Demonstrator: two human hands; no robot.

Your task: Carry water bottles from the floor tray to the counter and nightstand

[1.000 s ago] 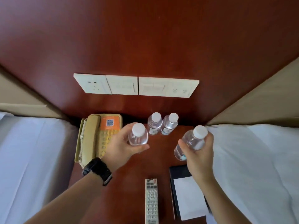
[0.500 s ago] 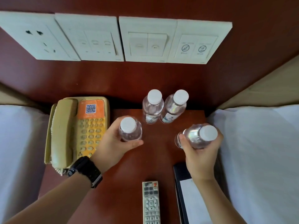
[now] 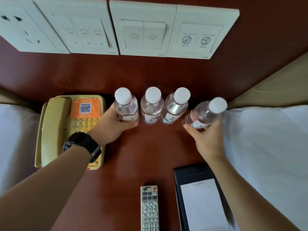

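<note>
Nightstand [image 3: 150, 155]: red-brown top, sitting between two white beds, carrying everything listed below.

Switch panels [image 3: 143, 29]: cream row, hanging on the wall above the nightstand's back edge.

Telephone [image 3: 70, 129]: beige, orange card on it, lying along the left edge.

Notepad folder [image 3: 198, 202]: dark cover with a white sheet, lying at the front right corner.

Remote control [image 3: 149, 209]: grey, lying at the front edge, just left of the folder.

Left hand [image 3: 111, 127]: wearing a black watch, gripping the left end bottle [image 3: 125, 108] with fingers curled round its lower body; that bottle is standing upright at the back edge, just beside the telephone.

Right hand [image 3: 206, 139]: gripping the tilted bottle [image 3: 205, 114] round its base; the bottle is leaning toward the right edge, and whether its base is touching the top cannot be told.

Middle bottles [image 3: 151, 107]: two, standing unheld at the back edge between the gripped ones, close together.

Step in hand, as judged: setting the last two bottles into a row of four.

Next move, as judged: bringing the tilted bottle upright close beside the third, then loosening both grips without knocking neighbours.
</note>
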